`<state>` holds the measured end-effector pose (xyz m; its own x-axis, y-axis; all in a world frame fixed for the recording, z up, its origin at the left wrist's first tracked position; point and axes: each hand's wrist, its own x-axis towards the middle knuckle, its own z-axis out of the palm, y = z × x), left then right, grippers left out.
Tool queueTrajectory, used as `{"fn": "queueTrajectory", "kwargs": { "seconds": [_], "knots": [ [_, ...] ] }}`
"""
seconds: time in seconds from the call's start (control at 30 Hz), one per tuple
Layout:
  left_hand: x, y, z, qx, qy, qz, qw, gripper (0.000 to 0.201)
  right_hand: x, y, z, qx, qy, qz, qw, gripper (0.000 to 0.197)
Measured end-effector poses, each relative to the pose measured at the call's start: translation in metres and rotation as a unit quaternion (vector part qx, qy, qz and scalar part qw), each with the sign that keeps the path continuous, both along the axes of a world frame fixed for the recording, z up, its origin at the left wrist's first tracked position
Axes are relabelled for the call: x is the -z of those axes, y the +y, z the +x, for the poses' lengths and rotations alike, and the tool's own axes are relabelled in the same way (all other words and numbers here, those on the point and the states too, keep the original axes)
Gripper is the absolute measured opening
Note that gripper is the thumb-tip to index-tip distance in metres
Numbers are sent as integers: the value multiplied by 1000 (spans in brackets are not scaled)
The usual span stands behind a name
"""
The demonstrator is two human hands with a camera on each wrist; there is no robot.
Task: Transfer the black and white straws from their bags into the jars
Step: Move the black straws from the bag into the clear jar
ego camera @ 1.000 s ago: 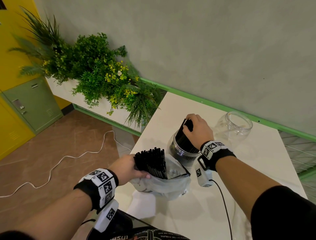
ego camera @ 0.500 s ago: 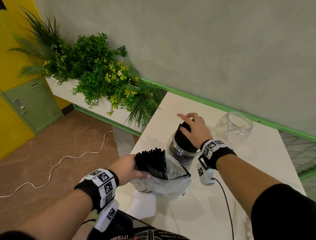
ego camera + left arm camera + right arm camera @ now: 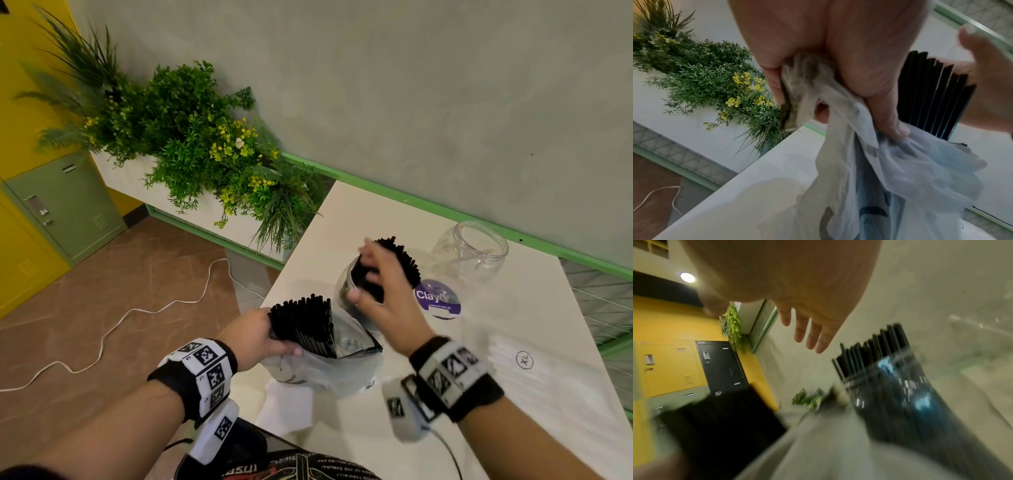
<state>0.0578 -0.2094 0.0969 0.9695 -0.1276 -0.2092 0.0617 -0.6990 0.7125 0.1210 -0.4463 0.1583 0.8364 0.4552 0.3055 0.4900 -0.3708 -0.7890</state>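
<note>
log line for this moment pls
left hand grips straw bag | right hand open, empty, above jar of black straws | second jar empty

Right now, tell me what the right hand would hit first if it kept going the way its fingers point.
Probably the black straws standing in the near jar: the open right hand hovers just in front of them, fingers aimed that way. Motion blur leaves the gap unclear. The clear jar lies off that line.
</note>
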Motion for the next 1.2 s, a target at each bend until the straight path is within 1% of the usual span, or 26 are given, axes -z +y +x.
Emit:
{"fn": "queueTrajectory", "kwargs": {
  "seconds": [0.03,0.1,0.13,0.17,0.2,0.23,0.3,0.37,0.43,0.47,0.53,0.67,0.73,0.9,1.0,1.13,1.2],
  "knots": [
    [0,-1,0,-1,-5,-6,1000,58,8,4,-16,-31,51,2,998,88],
    [0,-2,0,-9,-7,-7,1000,44,27,11,-34,-68,108,-38,991,107],
    [0,-2,0,-12,-6,-7,1000,40,36,14,-36,-71,116,-63,989,110],
    [1,-2,0,-14,-7,-10,1000,42,42,17,-36,-66,117,-80,988,109],
    [2,-3,-1,-18,-7,-14,1000,43,45,19,-33,-61,109,-90,988,103],
    [3,-3,-1,-20,-9,-17,1000,40,46,21,-30,-60,92,-93,990,94],
    [2,-6,-2,-19,-12,-19,1000,28,46,23,-25,-57,73,-94,991,75],
    [-1,-7,-3,-9,-18,-11,1000,27,45,23,-23,-55,72,-100,991,58],
    [-1,-6,-3,-11,-18,-5,1000,26,42,23,-22,-50,71,-96,992,48],
    [-1,-6,-4,-13,-17,-4,1000,25,40,22,-22,-44,77,-87,992,45],
    [1,-5,-5,-23,-14,-7,1000,35,37,21,-24,-27,97,-58,993,39],
    [4,-2,-6,-34,-11,-5,999,45,26,16,-29,-8,147,34,988,33],
    [6,-1,-5,-32,-7,2,999,53,13,14,-29,5,163,81,983,24],
    [3,-4,-1,-31,-10,-2,999,43,-20,13,-28,60,121,147,980,13],
    [2,-5,0,-26,-14,-3,1000,42,-33,14,-29,87,87,165,979,15],
    [2,-7,1,-19,-14,0,1000,44,-45,17,-26,134,56,227,963,29],
    [1,-9,1,-16,-14,3,1000,43,-52,17,-23,153,50,242,957,35]
  ]
}}
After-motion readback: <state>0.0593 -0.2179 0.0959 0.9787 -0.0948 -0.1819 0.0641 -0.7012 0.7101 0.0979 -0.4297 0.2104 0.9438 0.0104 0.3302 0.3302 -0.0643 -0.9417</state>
